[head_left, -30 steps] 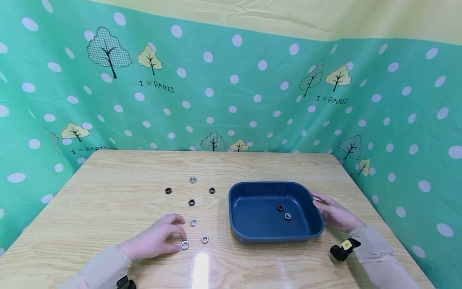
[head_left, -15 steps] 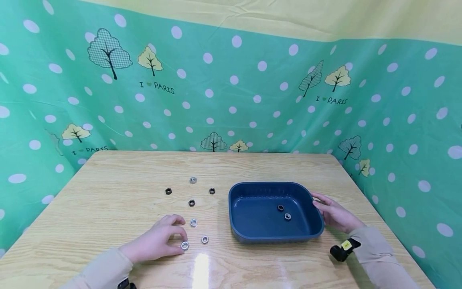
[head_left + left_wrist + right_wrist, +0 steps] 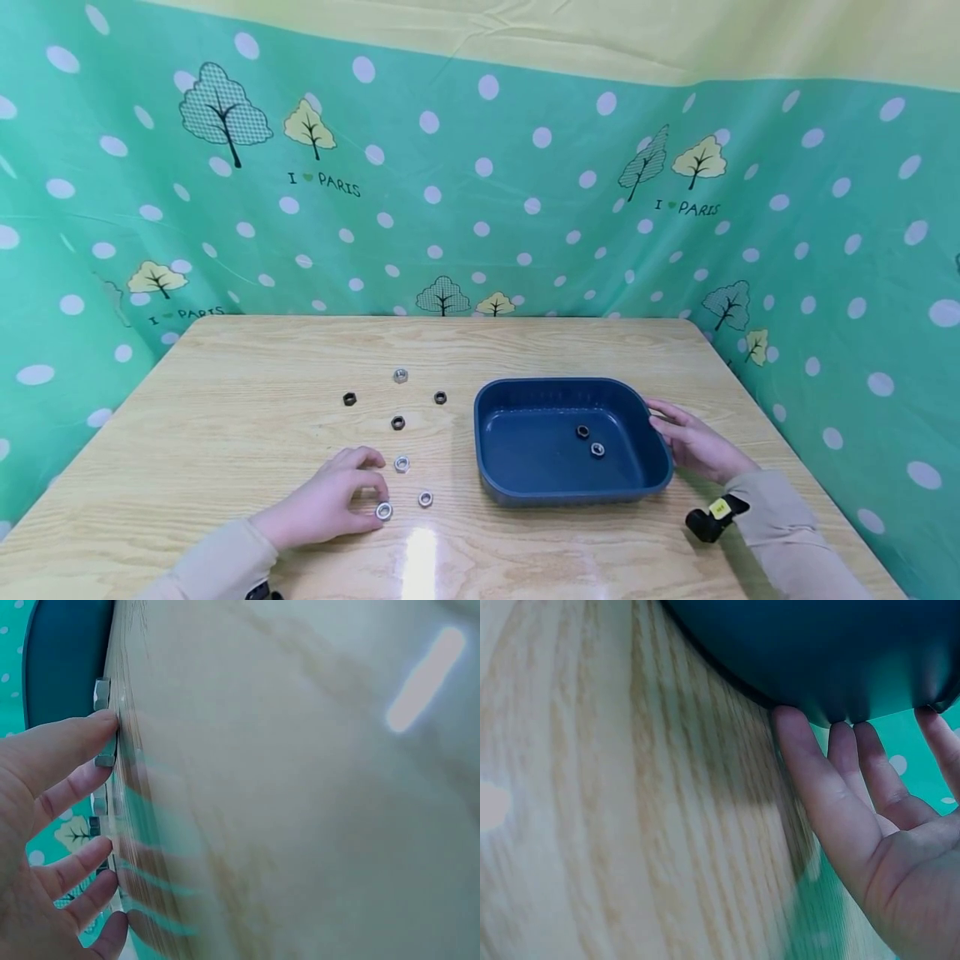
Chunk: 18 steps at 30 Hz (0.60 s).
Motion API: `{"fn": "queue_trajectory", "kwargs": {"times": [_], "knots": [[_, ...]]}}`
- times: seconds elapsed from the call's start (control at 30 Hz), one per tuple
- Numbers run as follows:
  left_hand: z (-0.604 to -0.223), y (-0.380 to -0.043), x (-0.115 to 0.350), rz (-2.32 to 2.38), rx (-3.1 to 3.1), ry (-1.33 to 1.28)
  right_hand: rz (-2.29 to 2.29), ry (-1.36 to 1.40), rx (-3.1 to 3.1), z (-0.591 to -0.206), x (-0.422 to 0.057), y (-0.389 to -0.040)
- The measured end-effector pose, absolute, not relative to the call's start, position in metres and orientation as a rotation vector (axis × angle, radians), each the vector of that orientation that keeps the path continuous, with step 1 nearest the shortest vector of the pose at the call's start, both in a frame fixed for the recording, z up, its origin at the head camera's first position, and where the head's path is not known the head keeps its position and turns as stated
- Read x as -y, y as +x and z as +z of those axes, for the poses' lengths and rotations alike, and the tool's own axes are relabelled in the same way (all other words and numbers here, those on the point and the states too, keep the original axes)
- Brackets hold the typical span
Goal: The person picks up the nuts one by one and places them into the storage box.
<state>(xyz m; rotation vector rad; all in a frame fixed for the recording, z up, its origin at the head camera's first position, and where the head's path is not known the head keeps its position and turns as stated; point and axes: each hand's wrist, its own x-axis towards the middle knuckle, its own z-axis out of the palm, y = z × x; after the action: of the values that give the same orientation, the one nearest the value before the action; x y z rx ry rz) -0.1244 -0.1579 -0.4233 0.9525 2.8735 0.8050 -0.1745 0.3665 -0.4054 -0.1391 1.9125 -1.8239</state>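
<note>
Low over the table's front left, my left hand (image 3: 333,498) has its thumb and index finger at either side of a silver nut (image 3: 383,511). In the left wrist view that nut (image 3: 106,756) shows between the two fingertips, and the other fingers are spread and bent. My right hand (image 3: 696,442) touches the right end of a dark blue bin (image 3: 573,497) with fairly straight fingers. The right wrist view has its fingertips against the bin's outer wall (image 3: 840,667). Inside the bin lie a black nut (image 3: 582,432) and a silver nut (image 3: 597,450).
Near the left hand lie two silver nuts (image 3: 425,498) (image 3: 402,463). Farther back are three black nuts (image 3: 398,423) (image 3: 349,399) (image 3: 440,397) and a silver nut (image 3: 401,376). A green dotted curtain (image 3: 480,192) hangs behind the wooden table (image 3: 247,375).
Hardly anything differs: the left thumb has edged right, closer against the silver nut. The right hand, the bin and the other nuts stay in place.
</note>
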Motion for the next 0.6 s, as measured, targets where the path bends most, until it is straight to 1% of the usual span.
{"fn": "queue_trajectory", "kwargs": {"times": [0.6], "knots": [[-0.424,-0.1253,0.1576,0.804,-2.867,0.947,-1.821,-0.124,-1.92,-0.4055,-0.3653,-0.1746]]}}
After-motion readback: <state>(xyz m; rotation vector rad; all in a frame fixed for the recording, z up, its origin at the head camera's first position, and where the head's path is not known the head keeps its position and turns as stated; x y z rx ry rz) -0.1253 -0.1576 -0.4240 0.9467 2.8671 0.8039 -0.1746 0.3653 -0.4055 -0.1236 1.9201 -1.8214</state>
